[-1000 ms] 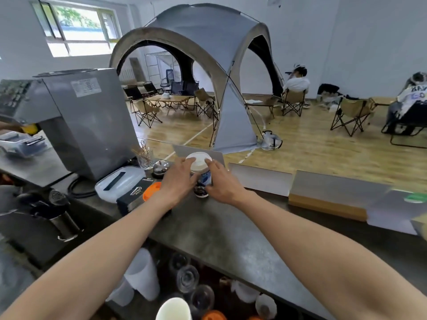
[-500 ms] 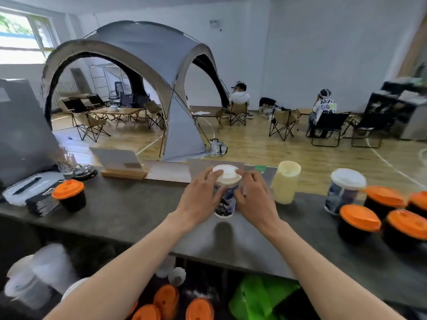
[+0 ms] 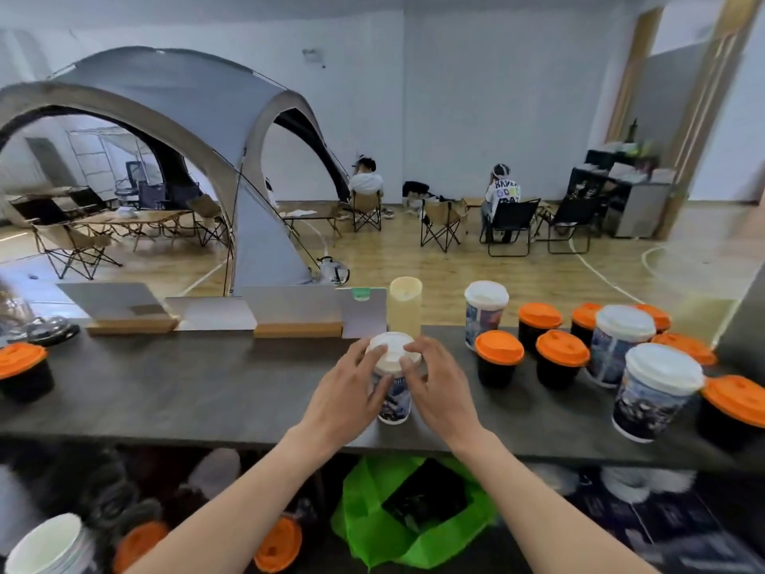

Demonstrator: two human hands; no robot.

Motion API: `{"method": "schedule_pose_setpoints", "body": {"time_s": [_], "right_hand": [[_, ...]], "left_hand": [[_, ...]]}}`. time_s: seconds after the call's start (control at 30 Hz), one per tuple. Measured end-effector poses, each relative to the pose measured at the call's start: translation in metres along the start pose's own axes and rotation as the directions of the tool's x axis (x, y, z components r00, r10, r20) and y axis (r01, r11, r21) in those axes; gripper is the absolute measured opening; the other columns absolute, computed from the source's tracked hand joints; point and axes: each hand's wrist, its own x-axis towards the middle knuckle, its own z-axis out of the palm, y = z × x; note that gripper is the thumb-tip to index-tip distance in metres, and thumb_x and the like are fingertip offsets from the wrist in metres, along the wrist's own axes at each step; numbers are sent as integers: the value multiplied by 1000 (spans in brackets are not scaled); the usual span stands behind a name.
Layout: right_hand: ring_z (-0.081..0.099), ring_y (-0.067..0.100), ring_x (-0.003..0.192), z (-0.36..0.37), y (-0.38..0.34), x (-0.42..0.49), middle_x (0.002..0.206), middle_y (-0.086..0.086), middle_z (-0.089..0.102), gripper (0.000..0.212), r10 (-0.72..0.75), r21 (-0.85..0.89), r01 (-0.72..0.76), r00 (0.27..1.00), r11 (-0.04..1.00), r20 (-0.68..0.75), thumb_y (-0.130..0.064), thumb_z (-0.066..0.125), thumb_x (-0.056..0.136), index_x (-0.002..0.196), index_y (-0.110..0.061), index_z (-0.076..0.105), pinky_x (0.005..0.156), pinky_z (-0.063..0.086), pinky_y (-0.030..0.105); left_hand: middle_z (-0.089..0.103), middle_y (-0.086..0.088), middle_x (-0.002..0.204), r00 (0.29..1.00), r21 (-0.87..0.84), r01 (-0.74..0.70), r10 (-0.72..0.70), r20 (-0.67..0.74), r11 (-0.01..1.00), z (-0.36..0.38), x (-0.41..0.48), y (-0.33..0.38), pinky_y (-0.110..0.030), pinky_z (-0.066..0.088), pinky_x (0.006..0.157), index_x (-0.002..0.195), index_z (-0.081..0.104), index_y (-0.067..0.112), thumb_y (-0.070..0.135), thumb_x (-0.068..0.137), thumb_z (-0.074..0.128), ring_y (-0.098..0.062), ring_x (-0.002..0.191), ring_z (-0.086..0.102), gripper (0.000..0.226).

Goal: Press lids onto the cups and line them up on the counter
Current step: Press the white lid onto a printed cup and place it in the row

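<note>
A printed paper cup [image 3: 395,401] with a white lid [image 3: 393,353] stands on the dark counter [image 3: 186,391] at the middle. My left hand [image 3: 350,393] wraps its left side, fingers curled over the lid's rim. My right hand [image 3: 439,387] wraps the right side the same way. To the right stand several lidded cups: black ones with orange lids [image 3: 499,353] and printed ones with white lids [image 3: 662,368]. One more orange-lidded black cup [image 3: 22,368] stands at the far left.
A pale yellow tumbler [image 3: 405,306] stands just behind the held cup. Grey cards in wooden holders [image 3: 298,321] line the counter's far edge. Under the counter lie a green bag [image 3: 397,528], loose orange lids [image 3: 275,544] and white cups [image 3: 45,548].
The cup in both hands has travelled right along the counter, away from the machine and toward the group of lidded cups. The camera turned right with it. Both hands kept their hold.
</note>
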Motion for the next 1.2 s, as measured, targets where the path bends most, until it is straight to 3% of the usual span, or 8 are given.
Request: {"method": "schedule_pose_setpoints", "body": {"time_s": [0.27,0.4,0.53,0.7,0.87,0.97,1.1,1.2], "right_hand": [[44,14,137,-15,-8,9,151,-8,46,41,-15,-127,20,999,992,44,-47,40,105,141,-30,49,102,44,36],[16,9,153,-21,-13,32,167,-6,19,53,26,-223,37,962,974,273,-40,27,109,159,-22,26,122,19,31],[17,7,152,-13,-6,32,167,-2,23,51,20,-196,63,918,979,396,-34,23,111,158,-15,28,116,5,15],[30,14,148,-11,-12,25,161,2,36,52,50,-212,19,948,977,316,-39,26,110,155,-14,36,119,18,26],[59,24,112,-13,-17,14,120,3,67,48,-3,-439,18,999,898,34,-52,43,102,128,-18,64,91,48,39],[54,25,121,-20,-18,27,130,4,59,47,6,-398,3,1000,917,21,-49,44,102,136,-19,56,94,49,41],[15,17,154,-14,-19,42,168,3,17,57,34,-301,73,941,951,336,-40,26,108,160,-15,21,124,21,39],[8,10,155,-4,-15,37,169,1,12,55,24,-240,86,907,967,421,-34,21,111,160,-11,19,122,4,22]], "left_hand": [[20,-3,169,1000,85,26,-28,14,996,-19,11,11,-35,30,120,160,25,20,49,106,37,-20,151,29,62],[1,-5,171,967,224,117,-162,194,967,-19,34,18,-36,1,128,162,3,10,46,109,14,-17,158,-1,65],[1,-7,171,927,265,159,-236,290,951,-11,35,19,-37,2,127,162,0,9,42,110,9,-19,158,1,63],[-7,-4,171,920,280,116,-209,331,953,-15,39,12,-41,2,128,163,-1,14,42,109,10,-20,158,-4,61],[-8,-7,171,918,343,88,-209,336,935,-35,62,-14,-44,5,128,163,-2,15,37,110,17,-24,158,-2,60],[-2,-7,171,921,311,96,-203,333,945,-40,66,-8,-43,8,128,163,4,11,36,111,19,-22,158,3,60],[2,-8,171,894,285,51,-171,414,957,-25,54,1,-42,9,128,162,8,10,37,111,13,-19,158,5,59],[2,-6,171,875,284,55,-183,448,957,-16,51,-4,-40,7,128,163,7,10,33,111,11,-16,158,2,57]]}}
